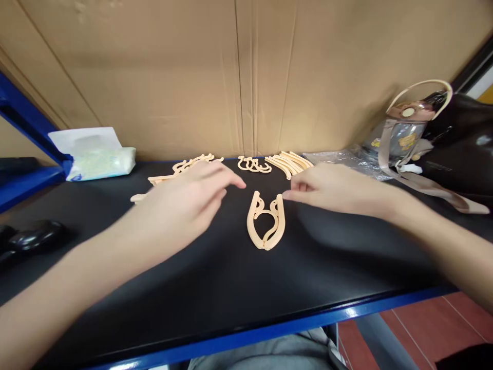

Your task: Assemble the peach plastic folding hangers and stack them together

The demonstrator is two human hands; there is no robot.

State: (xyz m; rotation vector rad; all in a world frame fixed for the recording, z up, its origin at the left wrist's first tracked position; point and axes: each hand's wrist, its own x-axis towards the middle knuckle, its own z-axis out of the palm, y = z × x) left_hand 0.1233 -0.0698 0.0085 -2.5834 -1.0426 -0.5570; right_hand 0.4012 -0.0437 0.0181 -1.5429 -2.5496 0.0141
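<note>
A folded cream plastic hanger (281, 221) lies on the black tabletop (231, 293), its two arms pointing away from me and its hook folded between them. My left hand (196, 198) hovers to the left of it, fingers apart and holding nothing. Just right of the hanger's far end is my right hand (319, 187), its fingers curled and its thumb tip beside the right arm; whether it touches is unclear. Behind them lie cream hooks (254, 164) in a small heap, curved arm pieces (290, 163) at the right, and more cream pieces (192, 162) partly hidden by my left hand.
A pack of wipes (102, 162) sits at the back left, with a black object (36, 235) nearer. At the back right are a strapped water bottle (404, 136), clear plastic wrap (354, 162) and a black bag (462, 149). Cardboard (173, 77) stands behind.
</note>
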